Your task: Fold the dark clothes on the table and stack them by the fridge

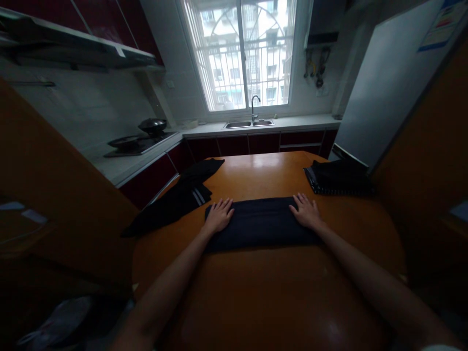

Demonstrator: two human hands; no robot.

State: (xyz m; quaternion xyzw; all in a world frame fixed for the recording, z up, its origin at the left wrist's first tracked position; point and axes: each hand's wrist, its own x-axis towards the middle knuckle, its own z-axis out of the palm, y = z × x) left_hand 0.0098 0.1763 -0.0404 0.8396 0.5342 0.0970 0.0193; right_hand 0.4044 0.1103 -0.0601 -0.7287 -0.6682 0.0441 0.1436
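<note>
A dark navy folded garment (pixel 261 224) lies flat in a long rectangle across the wooden table (pixel 263 292). My left hand (pixel 219 215) rests on its left end, palm down with the fingers stretched out. On its right end lies my right hand (pixel 306 211), also flat with the fingers spread. Neither hand grips the cloth. To the left, a loose black garment with pale stripes (pixel 171 202) hangs partly over the table edge. A stack of folded dark clothes (pixel 340 178) sits at the far right of the table.
Beyond the table runs a counter with a sink (pixel 248 124) under a barred window. A stove with a lidded pot (pixel 152 126) stands at the left, below a range hood (pixel 80 48). A tall pale refrigerator (pixel 391 83) rises at the right.
</note>
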